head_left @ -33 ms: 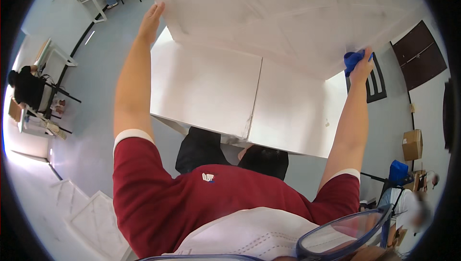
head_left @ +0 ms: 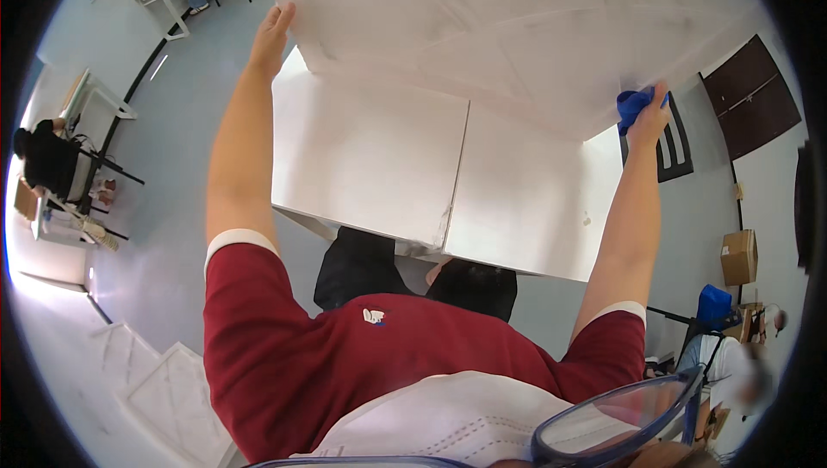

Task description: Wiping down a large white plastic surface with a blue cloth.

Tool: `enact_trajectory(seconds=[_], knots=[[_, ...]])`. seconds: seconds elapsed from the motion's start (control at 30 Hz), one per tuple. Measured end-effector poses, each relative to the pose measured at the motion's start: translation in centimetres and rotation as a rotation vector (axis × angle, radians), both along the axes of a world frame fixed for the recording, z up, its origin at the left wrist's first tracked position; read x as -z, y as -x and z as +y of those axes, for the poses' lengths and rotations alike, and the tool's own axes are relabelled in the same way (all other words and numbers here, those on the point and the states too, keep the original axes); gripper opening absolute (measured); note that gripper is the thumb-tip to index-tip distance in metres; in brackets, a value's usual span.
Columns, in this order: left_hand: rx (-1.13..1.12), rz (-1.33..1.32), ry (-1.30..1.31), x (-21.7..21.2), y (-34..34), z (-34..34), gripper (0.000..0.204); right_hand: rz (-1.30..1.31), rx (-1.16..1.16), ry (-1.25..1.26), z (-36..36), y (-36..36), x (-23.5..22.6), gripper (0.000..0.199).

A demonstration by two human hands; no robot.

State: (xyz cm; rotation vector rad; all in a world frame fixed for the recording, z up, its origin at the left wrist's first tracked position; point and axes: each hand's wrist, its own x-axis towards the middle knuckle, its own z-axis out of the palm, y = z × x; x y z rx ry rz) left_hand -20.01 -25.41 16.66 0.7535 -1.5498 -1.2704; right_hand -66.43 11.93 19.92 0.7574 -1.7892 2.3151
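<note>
A white table (head_left: 370, 149), its top split by a dark seam, stands in front of a person in a maroon shirt (head_left: 431, 334) with white cuffs. The person's black trousers (head_left: 357, 266) show just at the table's near edge. A large white panel (head_left: 508, 29), streaked with faint grey marks, rises over the far part of the table and reaches past its right side; whether its lower edge touches the tabletop cannot be told.

Both arms stretch forward, one along each side of the table. The left hand (head_left: 274, 33), beyond the table's far left corner, lies against the panel's left edge. Its visible fingers are close together; what the hidden ones do cannot be told. The right hand (head_left: 650, 119), past the table's far right corner, has its fingers curled around a bunched blue cloth (head_left: 633, 108) near the panel's right edge, thumb pointing up. The hand hides part of the cloth.

Well to the left of the table, a seated person in black (head_left: 50, 158) is near a black chair (head_left: 112, 167). Well to the table's right are a cardboard box (head_left: 739, 257) and a dark brown panel (head_left: 749, 98).
</note>
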Motion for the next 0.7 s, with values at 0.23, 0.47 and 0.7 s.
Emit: enact_trajectory(seconds=[0.23,0.47,0.7], knots=[[0.079,0.293,0.003,4.3,2.1,-4.2,0.035,-0.065,-0.144,0.054,0.4,1.2,1.3,0.041],[0.028,0.396,0.058,3.3,2.8,-2.2,0.033,-0.074,-0.059,0.125,-0.5,0.3,5.3,0.045],[-0.131,0.188,0.115,-0.7,0.3,-1.6,0.034,0.024,0.039,0.199,0.7,-2.7,1.9,0.045]])
